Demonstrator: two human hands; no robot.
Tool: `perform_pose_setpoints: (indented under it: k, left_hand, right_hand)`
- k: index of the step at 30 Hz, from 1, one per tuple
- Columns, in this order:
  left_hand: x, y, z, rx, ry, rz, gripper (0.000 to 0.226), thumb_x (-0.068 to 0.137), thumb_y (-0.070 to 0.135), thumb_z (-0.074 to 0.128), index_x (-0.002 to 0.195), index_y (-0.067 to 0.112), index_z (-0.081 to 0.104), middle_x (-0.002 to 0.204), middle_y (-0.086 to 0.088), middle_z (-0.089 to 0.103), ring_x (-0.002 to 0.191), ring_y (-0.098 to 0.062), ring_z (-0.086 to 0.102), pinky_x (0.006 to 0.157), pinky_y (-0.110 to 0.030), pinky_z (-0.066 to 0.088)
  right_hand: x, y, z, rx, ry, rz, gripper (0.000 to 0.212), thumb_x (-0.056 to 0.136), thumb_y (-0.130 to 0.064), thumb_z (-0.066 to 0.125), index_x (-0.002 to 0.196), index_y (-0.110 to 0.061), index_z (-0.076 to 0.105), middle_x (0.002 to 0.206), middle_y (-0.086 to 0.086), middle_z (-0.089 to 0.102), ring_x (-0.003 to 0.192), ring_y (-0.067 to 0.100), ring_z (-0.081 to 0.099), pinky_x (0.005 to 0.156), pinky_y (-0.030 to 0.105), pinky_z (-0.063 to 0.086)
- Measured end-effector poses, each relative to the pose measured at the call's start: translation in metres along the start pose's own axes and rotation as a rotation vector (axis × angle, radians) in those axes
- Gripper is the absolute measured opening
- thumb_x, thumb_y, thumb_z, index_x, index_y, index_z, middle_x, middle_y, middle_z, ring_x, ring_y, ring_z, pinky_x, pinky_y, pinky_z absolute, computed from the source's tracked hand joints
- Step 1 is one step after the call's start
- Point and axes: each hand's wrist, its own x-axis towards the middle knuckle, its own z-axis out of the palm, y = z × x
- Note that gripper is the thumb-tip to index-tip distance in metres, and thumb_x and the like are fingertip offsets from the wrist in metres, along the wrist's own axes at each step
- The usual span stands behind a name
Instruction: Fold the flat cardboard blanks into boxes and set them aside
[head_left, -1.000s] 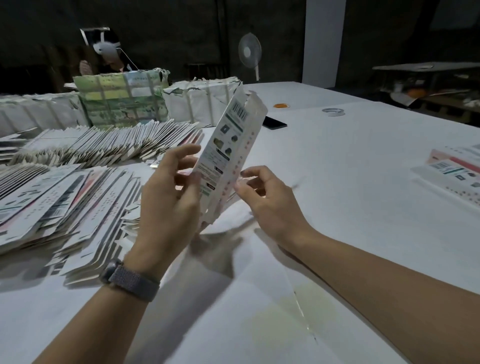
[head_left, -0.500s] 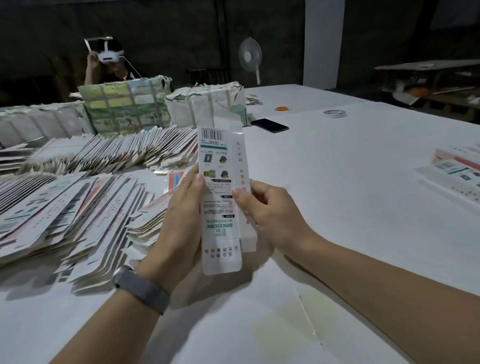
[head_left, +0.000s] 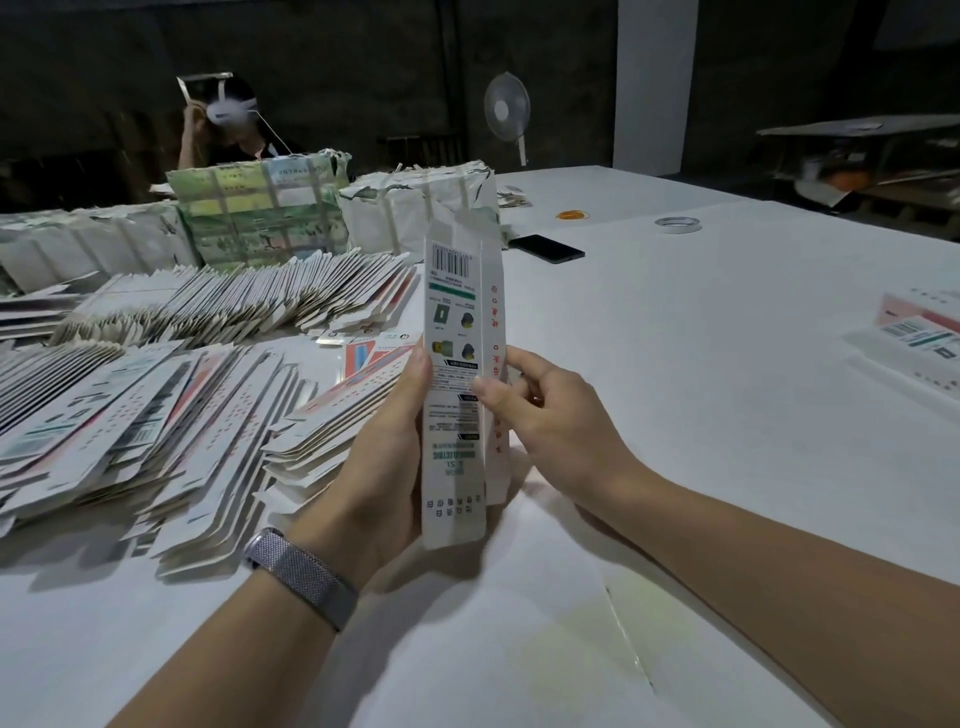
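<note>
Held upright above the counter (head_left: 675, 364), the blank (head_left: 454, 374) is light, thin and easily creased, so the left hand (head_left: 384, 457) cradles its long edge while the right hand (head_left: 550, 415) pinches the side panel with thumb and fingers (head_left: 522, 358).

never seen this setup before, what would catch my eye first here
First the tall, narrow white printed cardboard box, barcode at its top, held upright mid-frame between the left hand and the right hand. Next, the fanned heaps of flat printed cardboard blanks covering the left of the white table. Behind them stand strapped bundles, with a black phone lying further right.
</note>
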Motion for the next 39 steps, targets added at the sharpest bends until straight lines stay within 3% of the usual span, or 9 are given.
perform_pose_setpoints:
  k: [2,6,8,11,14,18,23,30,39]
  left_hand:
    - [0.000,0.000,0.000,-0.002,-0.022,0.002,0.051,0.100,0.054,0.034,0.136,0.029,0.061,0.118,-0.006,0.075,0.101,-0.022,0.075,0.067,-0.032,0.061]
    - [0.000,0.000,-0.001,0.030,-0.068,0.002,0.055,0.096,0.054,0.040,0.142,0.031,0.055,0.125,-0.007,0.072,0.110,-0.023,0.072,0.078,-0.036,0.062]
    - [-0.001,0.001,-0.001,0.053,-0.097,0.014,0.055,0.095,0.053,0.041,0.145,0.033,0.052,0.125,-0.006,0.072,0.107,-0.022,0.072,0.078,-0.037,0.061]
    - [-0.001,0.002,-0.001,0.081,-0.110,0.041,0.056,0.093,0.052,0.042,0.147,0.035,0.048,0.125,-0.008,0.070,0.103,-0.021,0.073,0.077,-0.038,0.060]
    - [-0.002,0.001,0.002,0.060,-0.128,0.032,0.059,0.091,0.052,0.045,0.147,0.034,0.048,0.125,-0.009,0.070,0.099,-0.019,0.073,0.078,-0.039,0.062]
    - [-0.002,0.000,0.003,0.030,-0.133,0.019,0.061,0.090,0.051,0.049,0.149,0.036,0.046,0.124,-0.005,0.070,0.098,-0.015,0.073,0.074,-0.033,0.060]
    - [0.003,0.000,0.002,0.118,-0.049,0.133,0.063,0.091,0.047,0.047,0.152,0.053,0.030,0.132,0.010,0.067,0.116,-0.013,0.068,0.083,-0.032,0.059]
    - [0.006,-0.004,0.005,0.039,0.006,0.157,0.061,0.093,0.033,0.051,0.151,0.045,0.035,0.118,0.007,0.075,0.099,-0.012,0.074,0.072,-0.026,0.059]
    - [0.008,0.001,-0.001,0.151,0.076,0.182,0.052,0.093,0.042,0.053,0.144,0.044,0.044,0.116,0.010,0.074,0.101,-0.010,0.073,0.071,-0.026,0.059]
  right_hand:
    - [0.000,0.000,0.000,0.047,-0.026,0.017,0.033,0.092,-0.043,0.064,0.122,-0.031,0.067,0.065,0.000,0.049,0.084,0.036,0.067,0.087,0.046,0.058]
    - [0.002,0.001,0.002,0.095,-0.014,0.041,0.045,0.080,-0.057,0.064,0.113,-0.027,0.069,0.067,0.006,0.052,0.077,0.036,0.061,0.087,0.048,0.058]
    - [0.003,0.001,0.001,0.094,-0.024,0.061,0.052,0.075,-0.065,0.063,0.107,-0.024,0.069,0.085,0.028,0.059,0.076,0.037,0.057,0.074,0.037,0.056]
    - [0.002,0.000,0.000,0.111,-0.030,0.082,0.049,0.075,-0.064,0.064,0.102,-0.023,0.069,0.093,0.035,0.056,0.071,0.021,0.053,0.059,0.018,0.045]
    - [0.001,0.000,-0.001,0.159,-0.056,0.081,0.038,0.082,-0.054,0.066,0.104,-0.024,0.070,0.090,0.018,0.071,0.075,0.010,0.067,0.064,0.015,0.049]
    - [0.000,-0.003,-0.003,0.262,-0.068,0.072,0.033,0.087,-0.042,0.065,0.112,-0.019,0.068,0.100,0.000,0.077,0.093,0.017,0.074,0.076,0.029,0.057]
    - [-0.002,-0.009,-0.004,0.287,-0.061,0.050,0.018,0.101,-0.023,0.059,0.112,-0.012,0.069,0.085,-0.006,0.075,0.067,0.002,0.067,0.055,0.011,0.047]
    - [-0.003,-0.011,-0.005,0.256,-0.056,0.065,0.021,0.104,-0.016,0.052,0.109,-0.007,0.069,0.054,-0.015,0.060,0.042,-0.001,0.050,0.044,0.007,0.036]
    - [-0.002,-0.013,-0.007,0.201,-0.048,0.090,0.020,0.102,-0.020,0.056,0.110,-0.012,0.072,0.045,-0.016,0.041,0.040,0.003,0.032,0.043,0.010,0.028]
